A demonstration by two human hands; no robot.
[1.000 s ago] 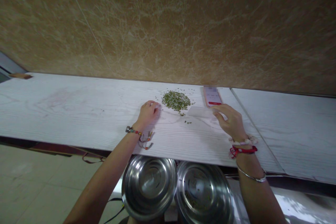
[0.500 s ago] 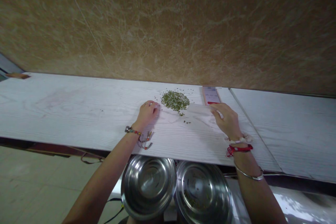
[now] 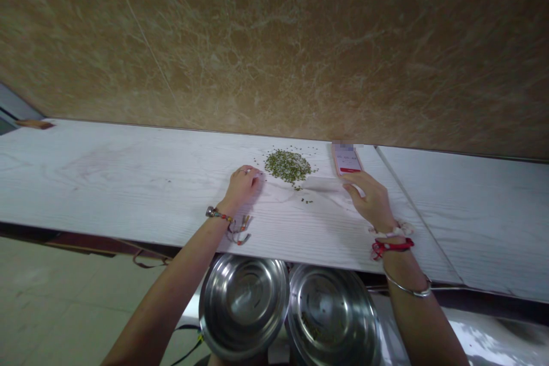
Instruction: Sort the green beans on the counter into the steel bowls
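Note:
A pile of small green beans mixed with pale grains (image 3: 288, 164) lies on the white wood-grain tabletop (image 3: 128, 183), with loose ones around it. My left hand (image 3: 243, 184) rests on the tabletop just left of the pile, fingers curled together; whatever they may hold is too small to make out. Between the fingers and thumb of my right hand (image 3: 368, 197) is the right end of a thin white sheet (image 3: 322, 184). Its left end reaches the lower right side of the pile. Several stray beans (image 3: 306, 201) lie below the sheet.
Behind my right hand a phone (image 3: 346, 159) lies against the marbled brown wall (image 3: 274, 57). Below the table's front edge stand two steel bowls, the left bowl (image 3: 244, 303) and the right bowl (image 3: 332, 309), which has some bits inside. A brown block (image 3: 35, 124) sits far left.
The white sheet has tilted and now shows as a narrower strip. My right hand has shifted very slightly; my left hand and the pile look the same. The view has moved a little.

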